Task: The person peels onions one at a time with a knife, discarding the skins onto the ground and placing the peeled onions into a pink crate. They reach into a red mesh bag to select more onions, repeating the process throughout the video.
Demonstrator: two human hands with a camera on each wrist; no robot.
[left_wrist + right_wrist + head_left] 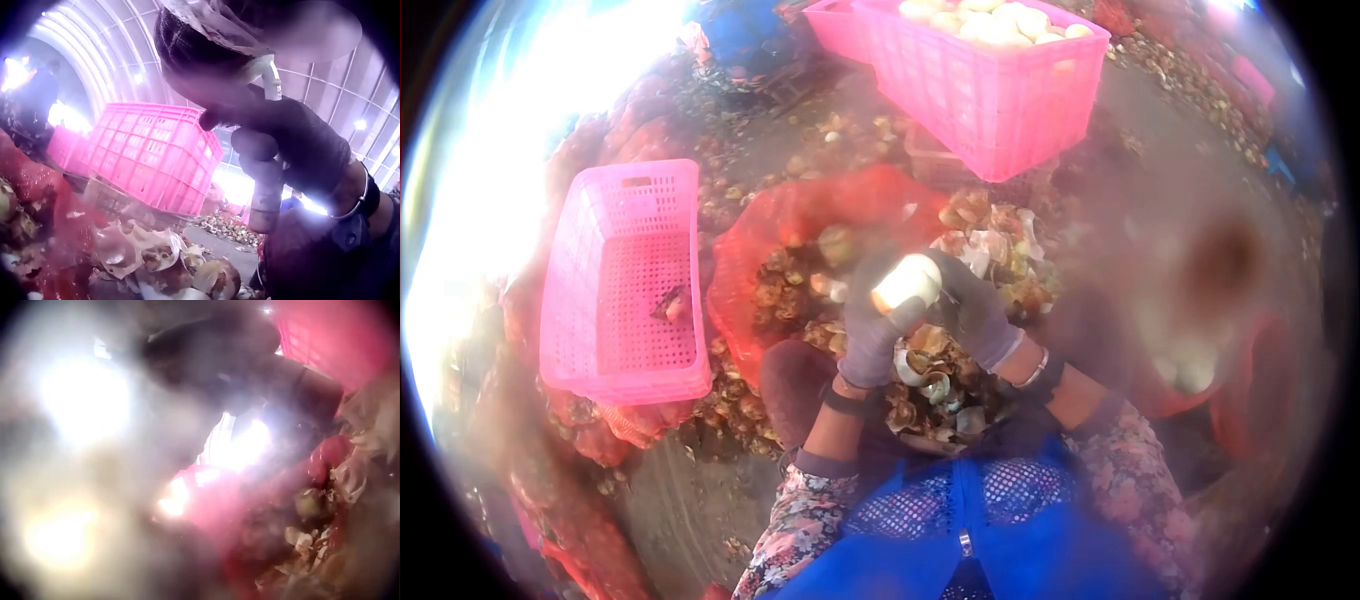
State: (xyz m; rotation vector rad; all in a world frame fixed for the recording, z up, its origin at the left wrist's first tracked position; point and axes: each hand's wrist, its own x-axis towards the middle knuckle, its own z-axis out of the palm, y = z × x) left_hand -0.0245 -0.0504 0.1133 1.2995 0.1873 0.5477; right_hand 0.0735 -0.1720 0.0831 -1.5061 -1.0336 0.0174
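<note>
In the head view my gloved left hand (868,335) holds a white, largely peeled onion (912,280) above a heap of skins, its thumb across the onion's lower side. Close against the onion's right side is my gloved right hand (972,308). In the left wrist view the right hand (294,134) has its fingers curled round a tool with a thick, round handle (265,203), which sticks out below the fist. Its working end is hidden, so I cannot tell its kind. The right wrist view is badly blurred by glare.
A red mesh sack (735,285) lies open around onions and loose skins (1000,245). At left stands a pink basket (622,375) with a small dark scrap inside. Another pink crate (990,100), filled with peeled onions, stands ahead. A blurred container (1250,380) is at right.
</note>
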